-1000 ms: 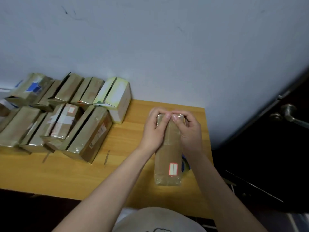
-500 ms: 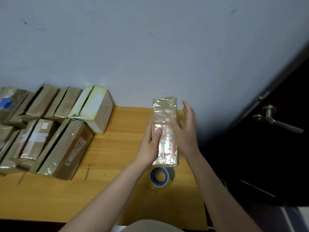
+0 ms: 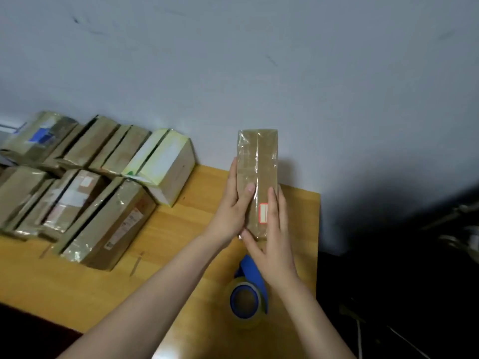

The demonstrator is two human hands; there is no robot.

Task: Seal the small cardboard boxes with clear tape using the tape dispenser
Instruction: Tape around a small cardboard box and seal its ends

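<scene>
A narrow brown cardboard box, wrapped in clear tape and marked with a small red-edged label, stands on end above the wooden table, leaning toward the wall. My left hand grips its left side, thumb on the front face. My right hand lies flat against the front by the label, fingers straight and thumb under the bottom corner. Just below my right wrist, a roll of clear tape on a blue dispenser rests on the table.
Several taped brown boxes lie in rows on the left of the table, with a white and yellow box nearest the wall. The table's right edge drops to a dark area.
The box was lifted off the tape roll and turned, and the labelled face shows again. My hands slid from its far end down to its lower half. The camera tilted.
</scene>
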